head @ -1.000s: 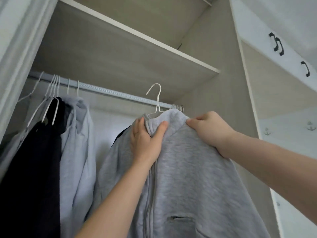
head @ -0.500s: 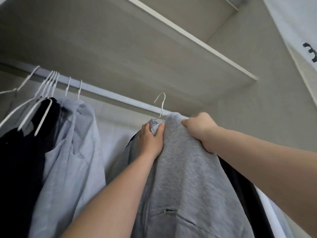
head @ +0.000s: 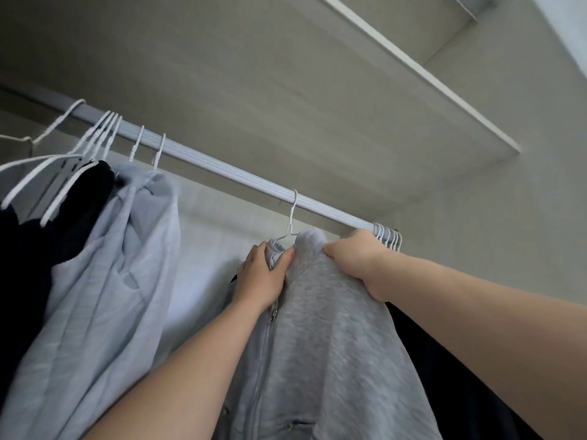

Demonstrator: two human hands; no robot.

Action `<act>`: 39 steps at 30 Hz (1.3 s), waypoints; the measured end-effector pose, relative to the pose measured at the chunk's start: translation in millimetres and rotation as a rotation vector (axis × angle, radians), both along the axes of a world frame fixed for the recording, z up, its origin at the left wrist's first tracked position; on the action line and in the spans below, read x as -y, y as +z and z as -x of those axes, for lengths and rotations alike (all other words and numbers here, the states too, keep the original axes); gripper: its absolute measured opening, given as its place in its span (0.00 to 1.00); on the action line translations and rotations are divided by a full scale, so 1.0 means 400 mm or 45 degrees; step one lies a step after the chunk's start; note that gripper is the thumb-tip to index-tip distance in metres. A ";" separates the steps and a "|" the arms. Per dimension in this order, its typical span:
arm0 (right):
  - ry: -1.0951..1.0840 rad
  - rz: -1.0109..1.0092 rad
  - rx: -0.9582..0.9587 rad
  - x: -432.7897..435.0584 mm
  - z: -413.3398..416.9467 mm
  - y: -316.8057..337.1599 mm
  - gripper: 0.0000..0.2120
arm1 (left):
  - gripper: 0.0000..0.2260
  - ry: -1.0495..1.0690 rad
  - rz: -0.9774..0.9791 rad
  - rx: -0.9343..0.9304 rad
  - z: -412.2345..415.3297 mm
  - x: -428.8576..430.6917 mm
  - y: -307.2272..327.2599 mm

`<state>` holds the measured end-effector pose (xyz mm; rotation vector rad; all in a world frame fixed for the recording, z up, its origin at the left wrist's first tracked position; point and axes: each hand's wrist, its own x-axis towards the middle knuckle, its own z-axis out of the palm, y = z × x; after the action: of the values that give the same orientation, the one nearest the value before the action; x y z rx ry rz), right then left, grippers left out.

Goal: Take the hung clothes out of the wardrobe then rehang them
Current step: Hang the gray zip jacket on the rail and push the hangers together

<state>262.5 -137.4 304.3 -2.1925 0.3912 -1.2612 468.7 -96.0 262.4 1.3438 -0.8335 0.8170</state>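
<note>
The grey zip jacket [head: 333, 328] is hanging on a white hanger [head: 290, 222] whose hook is sitting over the rail [head: 222, 173]. The left hand [head: 263, 277] is pinching the collar, thumb in front, fingers behind. The right hand [head: 359, 258] is squeezing the jacket's shoulder with curled fingers, just under the rail.

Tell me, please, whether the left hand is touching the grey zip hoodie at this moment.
Touching. The head view shows the left hand gripping the grey hoodie at its collar, with the thumb pressed onto the fabric.
</note>
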 end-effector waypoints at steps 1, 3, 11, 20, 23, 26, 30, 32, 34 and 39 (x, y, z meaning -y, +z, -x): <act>0.008 0.021 -0.012 0.001 -0.001 -0.008 0.12 | 0.28 0.000 -0.011 -0.001 -0.002 -0.001 -0.006; 0.017 0.097 -0.033 0.003 0.004 -0.012 0.10 | 0.30 -0.017 -0.022 0.010 -0.006 0.001 -0.014; -0.572 1.376 -0.314 0.015 0.049 -0.051 0.18 | 0.31 -0.162 -0.076 0.026 -0.018 -0.005 -0.031; -0.946 1.651 -0.618 0.101 0.088 -0.100 0.51 | 0.42 -0.223 -0.146 0.009 0.023 0.068 -0.024; -1.007 1.592 -0.665 0.159 0.104 -0.103 0.52 | 0.43 -0.304 -0.229 -0.012 0.045 0.142 -0.012; -1.048 1.514 -0.717 0.231 0.124 -0.111 0.50 | 0.38 -0.335 -0.298 0.013 0.070 0.235 -0.009; -1.083 1.392 -0.754 0.326 0.148 -0.124 0.52 | 0.29 -0.282 -0.328 0.038 0.093 0.363 -0.009; -1.122 1.373 -0.757 0.369 0.152 -0.130 0.54 | 0.28 -0.272 -0.361 0.036 0.105 0.418 -0.011; -1.161 1.371 -0.765 0.402 0.151 -0.133 0.55 | 0.29 -0.255 -0.375 0.035 0.113 0.466 -0.010; -1.182 1.369 -0.728 0.437 0.147 -0.141 0.54 | 0.30 -0.209 -0.380 0.041 0.122 0.533 -0.014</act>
<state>203.7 -312.2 247.9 -3.5300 1.3143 -1.4249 420.0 -309.1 256.9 1.5019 -1.1084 0.6028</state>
